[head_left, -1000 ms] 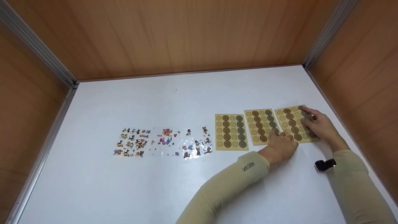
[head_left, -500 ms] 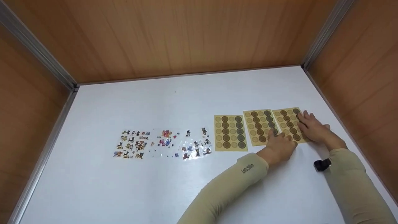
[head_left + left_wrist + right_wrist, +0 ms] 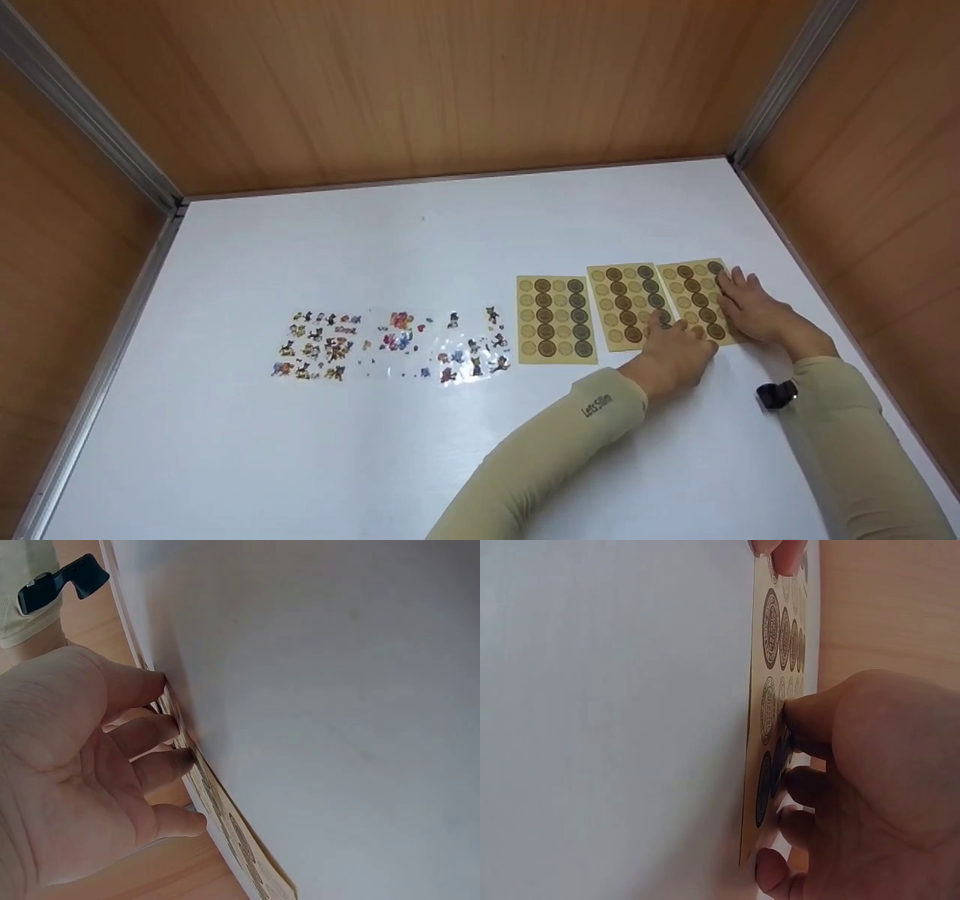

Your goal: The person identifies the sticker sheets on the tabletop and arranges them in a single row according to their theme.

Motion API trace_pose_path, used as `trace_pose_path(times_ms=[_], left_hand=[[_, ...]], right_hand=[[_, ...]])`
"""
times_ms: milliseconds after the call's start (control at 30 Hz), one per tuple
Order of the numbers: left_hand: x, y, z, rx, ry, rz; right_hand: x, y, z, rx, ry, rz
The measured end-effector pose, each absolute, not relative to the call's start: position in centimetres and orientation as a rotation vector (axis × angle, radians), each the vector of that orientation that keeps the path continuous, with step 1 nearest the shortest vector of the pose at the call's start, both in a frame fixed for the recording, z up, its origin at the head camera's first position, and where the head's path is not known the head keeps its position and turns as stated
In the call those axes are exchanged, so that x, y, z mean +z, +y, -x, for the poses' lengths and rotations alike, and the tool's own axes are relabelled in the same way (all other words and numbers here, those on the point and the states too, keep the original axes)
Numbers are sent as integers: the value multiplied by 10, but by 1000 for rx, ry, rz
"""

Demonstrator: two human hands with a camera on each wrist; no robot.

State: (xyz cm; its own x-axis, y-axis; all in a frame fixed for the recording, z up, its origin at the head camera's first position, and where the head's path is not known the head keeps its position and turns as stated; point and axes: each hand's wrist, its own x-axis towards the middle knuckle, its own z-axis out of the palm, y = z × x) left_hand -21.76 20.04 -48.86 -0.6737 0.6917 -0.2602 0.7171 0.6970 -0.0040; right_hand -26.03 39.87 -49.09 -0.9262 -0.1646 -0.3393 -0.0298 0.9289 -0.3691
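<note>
Sheet on the right lies lengthwise away from us, our right hand flat on it, left fingers pressing its near edge.

White tabletop – wood-panelled walls on three sides, aluminium corner posts.

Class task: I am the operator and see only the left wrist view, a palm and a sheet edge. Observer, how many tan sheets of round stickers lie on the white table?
Observer: Three tan sticker sheets lie in a row; the rightmost sheet is under both hands.
Operator: Where is the other hand?
Observer: The right hand lies flat on that sheet's right side.
Operator: And mine?
Observer: The left hand touches the near edges of the middle sheet and the rightmost one.
Operator: Anything else?
Observer: Clear sheets of small colourful stickers lie left of the leftmost sheet.
</note>
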Motion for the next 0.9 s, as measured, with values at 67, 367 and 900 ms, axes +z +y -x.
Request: trace_pose_path(times_ms=[67,367,900], left_hand=[[-488,200,217,-156,2671,-1125],[-486,195,220,-144,2666,-1132],[-418,108,244,-2,2819,-1336]], right_hand=[[-491,398,260,-495,2717,132],[-491,397,263,-507,2710,133],[-432,369,256,-487,2948,286]])
